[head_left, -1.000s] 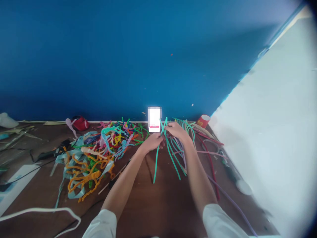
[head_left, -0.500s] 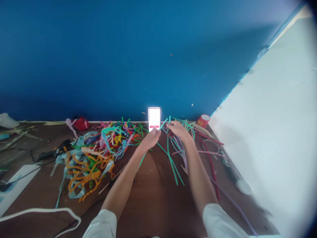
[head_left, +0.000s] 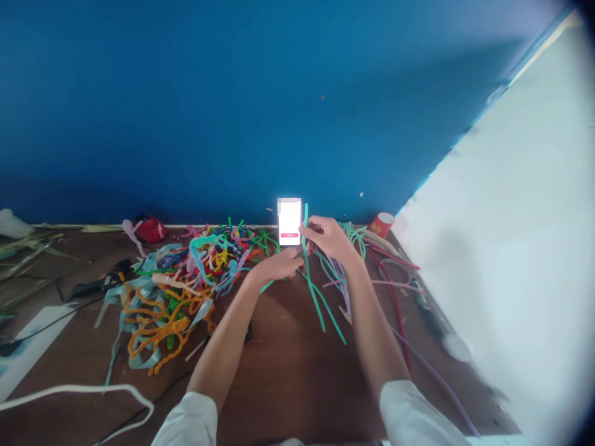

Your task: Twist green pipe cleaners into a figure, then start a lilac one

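Observation:
Teal pipe cleaners [head_left: 317, 301] cross one another between my hands, their lower ends spreading toward me above the brown table. My right hand [head_left: 328, 238] pinches one of them between thumb and fingers, and its tip stands up above the grip. Just below and to the left, my left hand [head_left: 281, 265] closes around the strands near where they meet. One teal end sticks out on the left under that wrist. Behind the hands a phone [head_left: 289, 223] with a bright screen leans by the blue wall.
A tangled heap of coloured pipe cleaners [head_left: 186, 291] lies to the left. More strands [head_left: 356, 238] lie to the right, near a red paper cup [head_left: 382, 225]. A red pouch [head_left: 152, 230], a black glue gun [head_left: 102, 279] and a white cable [head_left: 93, 389] are further left.
My right hand has moved slightly left and down with its teal pipe cleaner. My left hand has turned and dropped a little, and the two hands are now closer together.

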`<action>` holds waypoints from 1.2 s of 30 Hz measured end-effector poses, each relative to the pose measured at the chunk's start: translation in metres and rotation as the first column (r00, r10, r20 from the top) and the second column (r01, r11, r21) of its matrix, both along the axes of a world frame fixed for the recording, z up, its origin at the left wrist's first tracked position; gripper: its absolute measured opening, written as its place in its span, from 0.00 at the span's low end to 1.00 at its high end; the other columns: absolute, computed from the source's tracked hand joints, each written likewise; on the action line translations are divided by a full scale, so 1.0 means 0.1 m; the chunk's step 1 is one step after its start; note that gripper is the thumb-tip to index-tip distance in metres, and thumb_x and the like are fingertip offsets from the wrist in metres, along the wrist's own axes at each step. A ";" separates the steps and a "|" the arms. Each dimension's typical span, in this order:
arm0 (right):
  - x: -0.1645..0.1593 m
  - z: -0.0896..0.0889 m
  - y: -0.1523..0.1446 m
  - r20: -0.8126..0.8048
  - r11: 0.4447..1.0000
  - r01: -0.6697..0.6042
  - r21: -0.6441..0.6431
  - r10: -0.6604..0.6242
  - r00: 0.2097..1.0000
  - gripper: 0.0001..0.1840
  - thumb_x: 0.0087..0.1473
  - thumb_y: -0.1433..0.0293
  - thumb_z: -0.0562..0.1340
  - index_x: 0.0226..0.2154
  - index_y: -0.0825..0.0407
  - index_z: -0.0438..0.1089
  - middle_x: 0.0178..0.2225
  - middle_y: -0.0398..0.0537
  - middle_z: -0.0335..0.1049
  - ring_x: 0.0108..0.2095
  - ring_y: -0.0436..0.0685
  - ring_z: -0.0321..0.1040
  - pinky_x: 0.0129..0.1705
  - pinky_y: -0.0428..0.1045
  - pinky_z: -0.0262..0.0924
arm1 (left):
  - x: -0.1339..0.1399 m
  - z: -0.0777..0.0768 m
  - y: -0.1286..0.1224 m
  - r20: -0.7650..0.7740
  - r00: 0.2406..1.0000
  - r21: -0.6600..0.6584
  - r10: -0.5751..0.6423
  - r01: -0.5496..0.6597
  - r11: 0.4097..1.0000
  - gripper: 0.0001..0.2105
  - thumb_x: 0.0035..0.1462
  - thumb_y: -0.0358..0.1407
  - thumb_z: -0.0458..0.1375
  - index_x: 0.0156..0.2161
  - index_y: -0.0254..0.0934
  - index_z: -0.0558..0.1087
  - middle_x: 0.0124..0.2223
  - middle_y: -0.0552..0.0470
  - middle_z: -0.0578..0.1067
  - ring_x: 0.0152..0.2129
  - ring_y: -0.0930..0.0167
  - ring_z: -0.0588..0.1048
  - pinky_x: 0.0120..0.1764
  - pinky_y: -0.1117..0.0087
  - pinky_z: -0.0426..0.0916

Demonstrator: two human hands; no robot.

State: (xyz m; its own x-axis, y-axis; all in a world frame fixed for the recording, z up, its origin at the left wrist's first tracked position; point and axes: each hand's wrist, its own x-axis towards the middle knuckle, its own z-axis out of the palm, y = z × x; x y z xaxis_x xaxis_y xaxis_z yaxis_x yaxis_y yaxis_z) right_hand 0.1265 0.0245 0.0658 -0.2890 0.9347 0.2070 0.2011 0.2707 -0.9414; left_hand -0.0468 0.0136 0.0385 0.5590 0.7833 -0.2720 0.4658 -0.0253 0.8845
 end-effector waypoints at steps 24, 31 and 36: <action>-0.08 0.04 -0.01 -0.119 0.786 0.409 0.464 -0.402 0.908 0.08 0.61 0.65 0.58 0.37 0.50 0.71 0.34 0.46 0.74 0.36 0.53 0.71 0.38 0.48 0.62 | -0.06 0.05 0.13 0.590 0.776 -0.100 0.221 -0.202 0.974 0.15 0.58 0.43 0.61 0.43 0.32 0.71 0.37 0.45 0.78 0.31 0.72 0.76 0.38 0.71 0.69; -0.13 0.00 -0.01 0.334 0.926 0.092 0.367 -0.223 0.916 0.13 0.64 0.61 0.54 0.36 0.50 0.71 0.29 0.44 0.73 0.29 0.52 0.67 0.34 0.47 0.54 | -0.09 0.11 0.10 0.590 0.762 -0.130 0.268 -0.238 0.963 0.18 0.58 0.46 0.60 0.47 0.35 0.70 0.36 0.49 0.77 0.22 0.77 0.71 0.22 0.77 0.61; -0.15 -0.11 0.06 0.381 0.963 0.058 0.263 -0.159 0.911 0.15 0.63 0.59 0.54 0.39 0.51 0.71 0.26 0.43 0.71 0.27 0.52 0.65 0.32 0.47 0.51 | -0.10 0.09 0.13 0.593 0.766 -0.073 0.248 -0.255 0.964 0.15 0.59 0.45 0.59 0.43 0.33 0.72 0.33 0.50 0.75 0.17 0.82 0.60 0.19 0.77 0.48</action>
State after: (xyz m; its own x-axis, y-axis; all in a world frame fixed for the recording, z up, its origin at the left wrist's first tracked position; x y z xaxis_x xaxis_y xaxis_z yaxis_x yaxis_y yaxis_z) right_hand 0.1110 0.0306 0.0545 -0.2934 0.9012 0.3190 0.5841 0.4332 -0.6865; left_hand -0.0567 0.0265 0.0475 0.3886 0.9197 0.0564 -0.1589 0.0066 0.9873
